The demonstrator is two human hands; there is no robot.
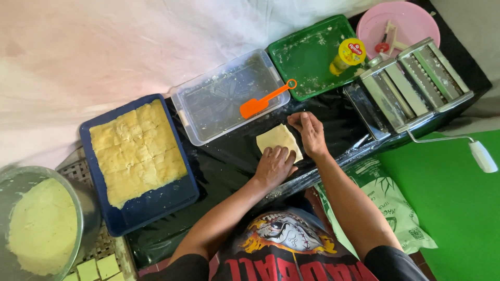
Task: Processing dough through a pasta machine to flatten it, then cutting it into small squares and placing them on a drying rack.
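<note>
Two hands flatten a pale dough sheet (278, 139) on the black tabletop (229, 156).
The left hand (273, 165) lies palm-down on its near edge, fingers together; the right hand (311, 131) presses its far corner, fingers together. Beyond lie a clear tub (208, 122) with an orange spatula (263, 101), and a pasta roller (411, 86).

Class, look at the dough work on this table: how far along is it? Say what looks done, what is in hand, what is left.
Done: the dough slab in the blue tray is scored into squares, some already gone. In hand: the left hand and right hand press one flat dough piece on the black sheet. Left: most of the slab, and the dough in the metal bowl.
</note>
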